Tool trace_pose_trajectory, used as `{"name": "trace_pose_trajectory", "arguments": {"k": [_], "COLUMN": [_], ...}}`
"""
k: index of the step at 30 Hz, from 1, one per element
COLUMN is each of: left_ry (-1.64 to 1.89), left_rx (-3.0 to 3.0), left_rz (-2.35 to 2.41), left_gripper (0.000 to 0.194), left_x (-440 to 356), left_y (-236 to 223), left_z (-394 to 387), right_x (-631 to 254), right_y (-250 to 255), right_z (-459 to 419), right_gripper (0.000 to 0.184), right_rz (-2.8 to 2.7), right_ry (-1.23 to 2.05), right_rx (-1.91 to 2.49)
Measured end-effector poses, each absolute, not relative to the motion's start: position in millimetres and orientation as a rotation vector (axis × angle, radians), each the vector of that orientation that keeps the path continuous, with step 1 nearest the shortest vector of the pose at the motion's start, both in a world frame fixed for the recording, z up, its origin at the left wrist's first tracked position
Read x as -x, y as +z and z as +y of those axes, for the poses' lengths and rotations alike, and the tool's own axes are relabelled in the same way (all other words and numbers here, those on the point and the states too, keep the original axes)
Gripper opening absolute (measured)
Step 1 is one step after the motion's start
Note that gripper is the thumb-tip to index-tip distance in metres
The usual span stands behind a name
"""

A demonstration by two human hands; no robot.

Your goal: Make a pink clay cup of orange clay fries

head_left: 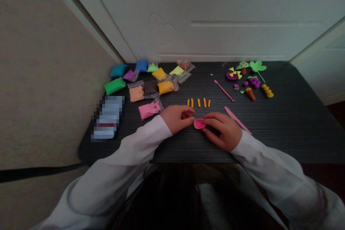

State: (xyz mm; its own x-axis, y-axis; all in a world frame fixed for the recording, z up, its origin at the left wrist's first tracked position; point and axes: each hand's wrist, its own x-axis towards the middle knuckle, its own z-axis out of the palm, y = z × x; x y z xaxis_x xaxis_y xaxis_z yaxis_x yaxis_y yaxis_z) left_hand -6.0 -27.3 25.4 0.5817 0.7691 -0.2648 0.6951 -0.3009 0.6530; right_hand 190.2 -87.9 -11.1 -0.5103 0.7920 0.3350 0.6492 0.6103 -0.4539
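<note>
My left hand [176, 118] and my right hand [223, 130] meet at the front middle of a dark table [283, 129]. Between their fingertips is a small flat piece of pink clay [199, 123]. Both hands pinch it, the left from the left side, the right from the right. Just beyond the hands lies a row of several short orange clay sticks [198, 102]. A pink clay knife [237, 119] lies close to my right hand.
Several bags of coloured clay [151, 84] are spread over the table's far left, with a pink bag [149, 109] nearest my left hand. A thin pink tool [223, 90] and finished small clay figures [249, 77] sit at the far right. A blurred flat object [107, 118] lies at the left edge.
</note>
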Motion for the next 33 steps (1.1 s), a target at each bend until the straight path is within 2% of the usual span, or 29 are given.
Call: {"name": "trace_pose_trajectory", "arguments": {"k": [10, 20, 33], "left_ry": [0.245, 0.467, 0.527], "left_rx": [-2.068, -2.407, -2.417], "left_rz": [1.151, 1.053, 1.098], "left_gripper": [0.028, 0.024, 0.024], "left_x": [22.9, 18.2, 15.1], "left_y": [17.8, -18.2, -22.4], "left_z": [-45.2, -48.4, -50.0], "right_x": [-196.5, -202.2, -195.6], "right_y": [-6.7, -21.4, -23.7], "right_z": [-89.9, -86.2, -84.0], "right_gripper": [0.026, 0.019, 0.019], "right_rz": [-2.155, -2.356, -2.362], "right_ry": [0.527, 0.443, 0.391], "right_rx": [1.293, 1.307, 1.363]}}
